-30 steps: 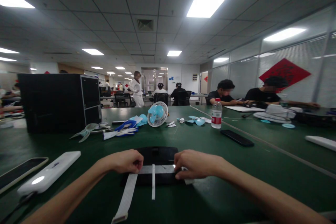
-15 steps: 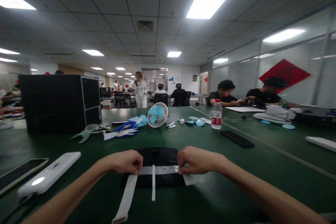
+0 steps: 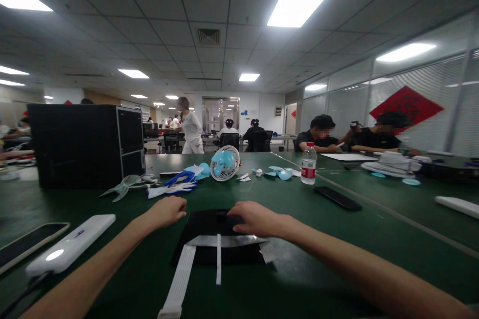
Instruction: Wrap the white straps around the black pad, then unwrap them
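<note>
Presently, head view: right hand lies flat, fingers spread, on the black panel on the green table; left hand half-curled, empty, just beside its far-left corner; white strips cross the panel.

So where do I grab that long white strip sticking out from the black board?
Take the long white strip by its near end, probably. It lies flat on the table, and its far end sits on the black board beside the cross strip, where it may be fastened. Come from your own side and pinch the loose tip by its two edges.
</note>
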{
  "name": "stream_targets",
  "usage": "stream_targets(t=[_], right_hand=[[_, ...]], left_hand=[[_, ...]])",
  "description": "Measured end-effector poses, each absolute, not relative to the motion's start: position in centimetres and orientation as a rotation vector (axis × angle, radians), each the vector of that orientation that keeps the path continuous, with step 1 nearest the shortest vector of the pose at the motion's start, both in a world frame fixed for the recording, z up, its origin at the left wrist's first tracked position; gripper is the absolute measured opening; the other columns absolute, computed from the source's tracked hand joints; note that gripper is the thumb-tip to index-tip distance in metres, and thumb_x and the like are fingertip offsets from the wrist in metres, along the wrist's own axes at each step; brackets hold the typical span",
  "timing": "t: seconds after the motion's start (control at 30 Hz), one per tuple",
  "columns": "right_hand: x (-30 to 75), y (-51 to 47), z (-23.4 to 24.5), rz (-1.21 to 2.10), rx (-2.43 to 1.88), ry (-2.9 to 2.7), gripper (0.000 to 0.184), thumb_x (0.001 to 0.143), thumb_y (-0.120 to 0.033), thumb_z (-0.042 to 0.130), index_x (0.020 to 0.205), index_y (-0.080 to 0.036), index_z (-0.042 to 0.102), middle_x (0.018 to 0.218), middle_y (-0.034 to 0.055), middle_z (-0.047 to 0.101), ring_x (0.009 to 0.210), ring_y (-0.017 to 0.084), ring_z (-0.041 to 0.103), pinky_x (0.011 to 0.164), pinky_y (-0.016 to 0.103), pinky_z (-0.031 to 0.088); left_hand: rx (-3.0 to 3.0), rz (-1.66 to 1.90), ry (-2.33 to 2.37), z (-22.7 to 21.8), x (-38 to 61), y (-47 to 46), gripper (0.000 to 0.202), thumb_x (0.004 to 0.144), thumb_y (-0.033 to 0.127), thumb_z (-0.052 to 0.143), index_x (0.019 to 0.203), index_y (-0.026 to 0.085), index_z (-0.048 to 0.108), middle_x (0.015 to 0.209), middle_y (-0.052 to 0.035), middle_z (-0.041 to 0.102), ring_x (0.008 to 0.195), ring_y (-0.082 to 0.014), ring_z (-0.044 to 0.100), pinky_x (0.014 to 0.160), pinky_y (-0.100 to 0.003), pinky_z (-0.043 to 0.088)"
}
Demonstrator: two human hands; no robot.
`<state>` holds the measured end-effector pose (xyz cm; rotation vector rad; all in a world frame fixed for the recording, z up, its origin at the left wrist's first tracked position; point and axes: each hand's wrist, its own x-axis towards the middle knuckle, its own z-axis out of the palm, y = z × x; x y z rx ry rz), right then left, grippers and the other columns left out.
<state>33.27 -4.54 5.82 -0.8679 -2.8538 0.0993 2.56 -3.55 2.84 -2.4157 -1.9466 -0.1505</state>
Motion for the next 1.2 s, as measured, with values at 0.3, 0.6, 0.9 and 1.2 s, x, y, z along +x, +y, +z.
stream_targets(t=[0.3,0.6,0.9,1.2], right_hand=[[29.1,-0.5,4.4,-0.059,-0.949,-2.889,0.032,0.082,-0.027,0.060,0.109,-0.013,0.067,0.108,0.0121,0.065,0.096,0.023,0.061,0.079,0.030,0.047],[29.3,0.5,3.9,-0.049,-0.935,-2.859,0.026,0.082,-0.030,0.061,0.102,-0.016,0.071,0.098,0.0083,0.071,0.087,0.020,0.063,0.071,0.025,0.044],[37.2,3.0,7.3,-0.129,-1.216,-2.515,0.025,0.082,-0.032,0.057,0.088,-0.015,0.073,0.081,0.0070,0.071,0.070,0.016,0.060,0.062,0.024,0.040],[51.3,7.1,6.3,-0.169,-1.797,-2.183,0.021,0.080,-0.029,0.059,0.082,-0.014,0.073,0.084,0.0090,0.071,0.078,0.018,0.063,0.065,0.023,0.040]], left_hand=[[-2.327,-0.059,-1.973,0.9,-1.1,-1.4,0.027,0.076,0.039,0.055,0.093,0.021,0.065,0.102,-0.0085,0.068,0.093,-0.0235,0.062,0.074,-0.031,0.046],[-2.337,-0.016,-1.993,-0.2,-2.0,-0.5,0.034,0.074,0.042,0.056,0.100,0.022,0.066,0.109,-0.0086,0.068,0.098,-0.0257,0.063,0.081,-0.033,0.047],[-2.344,-0.016,-2.031,-0.1,-1.9,-0.8,0.036,0.076,0.044,0.055,0.103,0.022,0.065,0.109,-0.0087,0.066,0.096,-0.0240,0.063,0.075,-0.032,0.048],[-2.351,0.003,-2.013,0.3,-1.0,-1.4,0.034,0.078,0.041,0.053,0.103,0.020,0.064,0.108,-0.0106,0.065,0.097,-0.0246,0.061,0.079,-0.034,0.048]])
